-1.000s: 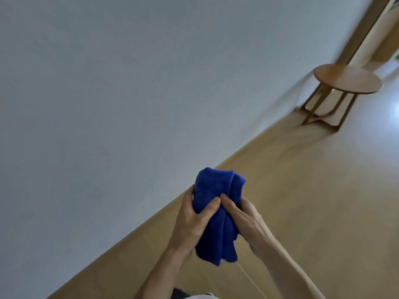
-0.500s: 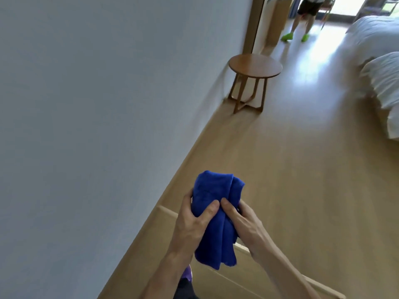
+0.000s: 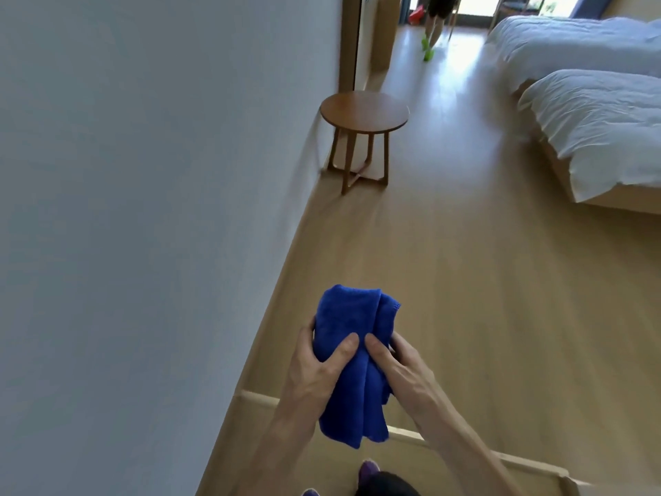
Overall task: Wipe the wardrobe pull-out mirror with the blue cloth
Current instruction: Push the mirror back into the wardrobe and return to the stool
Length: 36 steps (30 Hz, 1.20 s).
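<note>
Both of my hands hold a bunched blue cloth (image 3: 350, 316) in front of me, low in the head view. My left hand (image 3: 314, 366) grips its left side with the thumb pressed on the front. From the right, my right hand (image 3: 404, 374) pinches the cloth, thumb beside the left thumb. The cloth's lower end hangs free below my hands. A light wooden frame edge (image 3: 465, 447) crosses the floor area behind my forearms; I cannot tell whether it belongs to the mirror. No mirror glass is plainly visible.
A plain grey-white wall (image 3: 143, 209) fills the left. A round wooden side table (image 3: 365, 109) stands against it ahead. Two beds with white bedding (image 3: 590, 119) lie at the right. A person (image 3: 434, 16) walks at the far end, past a wooden door frame (image 3: 348, 41).
The view has swung from the wall toward the room, bringing the beds and the far doorway into sight. My hands keep the same hold on the cloth. The distant person has stepped further away.
</note>
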Each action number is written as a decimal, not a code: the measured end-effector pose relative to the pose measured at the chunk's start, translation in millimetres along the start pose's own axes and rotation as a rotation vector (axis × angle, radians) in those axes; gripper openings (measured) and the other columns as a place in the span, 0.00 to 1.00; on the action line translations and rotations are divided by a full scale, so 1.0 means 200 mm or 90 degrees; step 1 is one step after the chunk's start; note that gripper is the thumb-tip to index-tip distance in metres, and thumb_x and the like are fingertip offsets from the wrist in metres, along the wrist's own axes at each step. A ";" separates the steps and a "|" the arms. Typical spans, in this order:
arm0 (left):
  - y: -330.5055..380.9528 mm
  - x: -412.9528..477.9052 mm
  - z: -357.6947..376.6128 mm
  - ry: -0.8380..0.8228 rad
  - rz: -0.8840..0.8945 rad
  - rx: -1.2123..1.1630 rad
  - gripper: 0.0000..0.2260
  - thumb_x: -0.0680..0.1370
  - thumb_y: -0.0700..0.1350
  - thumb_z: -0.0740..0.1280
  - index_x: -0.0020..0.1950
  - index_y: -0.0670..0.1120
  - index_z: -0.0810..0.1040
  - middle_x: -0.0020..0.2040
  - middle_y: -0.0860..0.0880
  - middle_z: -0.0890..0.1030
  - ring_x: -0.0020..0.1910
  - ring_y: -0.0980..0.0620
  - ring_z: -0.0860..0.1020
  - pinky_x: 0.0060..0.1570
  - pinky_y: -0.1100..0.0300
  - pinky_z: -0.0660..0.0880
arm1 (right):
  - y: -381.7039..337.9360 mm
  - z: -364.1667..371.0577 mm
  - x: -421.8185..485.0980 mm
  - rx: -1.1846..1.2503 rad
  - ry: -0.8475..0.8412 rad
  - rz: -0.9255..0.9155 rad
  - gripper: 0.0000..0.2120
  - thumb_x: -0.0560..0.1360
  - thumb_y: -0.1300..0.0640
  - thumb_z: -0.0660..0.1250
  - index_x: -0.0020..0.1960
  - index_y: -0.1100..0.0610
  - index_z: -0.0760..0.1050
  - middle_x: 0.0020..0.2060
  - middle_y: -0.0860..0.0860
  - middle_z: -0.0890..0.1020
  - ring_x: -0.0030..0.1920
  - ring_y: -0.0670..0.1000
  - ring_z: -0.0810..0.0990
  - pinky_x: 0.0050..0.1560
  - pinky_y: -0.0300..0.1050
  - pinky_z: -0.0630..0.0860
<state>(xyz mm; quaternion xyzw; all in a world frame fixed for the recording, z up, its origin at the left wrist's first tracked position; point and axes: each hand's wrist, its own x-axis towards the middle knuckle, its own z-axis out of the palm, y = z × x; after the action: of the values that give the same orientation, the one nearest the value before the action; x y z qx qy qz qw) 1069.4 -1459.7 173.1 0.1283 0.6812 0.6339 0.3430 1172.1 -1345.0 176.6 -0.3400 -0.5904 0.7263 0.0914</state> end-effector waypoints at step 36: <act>0.50 1.84 0.97 -0.065 -0.042 0.074 0.33 0.62 0.67 0.74 0.65 0.64 0.71 0.59 0.58 0.82 0.53 0.59 0.83 0.55 0.58 0.81 | -0.73 -1.01 1.61 0.001 0.095 0.004 0.11 0.80 0.46 0.67 0.57 0.51 0.79 0.47 0.49 0.87 0.47 0.49 0.87 0.42 0.38 0.80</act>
<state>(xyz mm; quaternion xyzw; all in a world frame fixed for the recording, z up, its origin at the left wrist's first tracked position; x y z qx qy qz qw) 896.1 -1068.2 163.2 0.1576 0.7021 0.5744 0.3902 1012.4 -969.4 172.8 -0.3950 -0.5802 0.6997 0.1331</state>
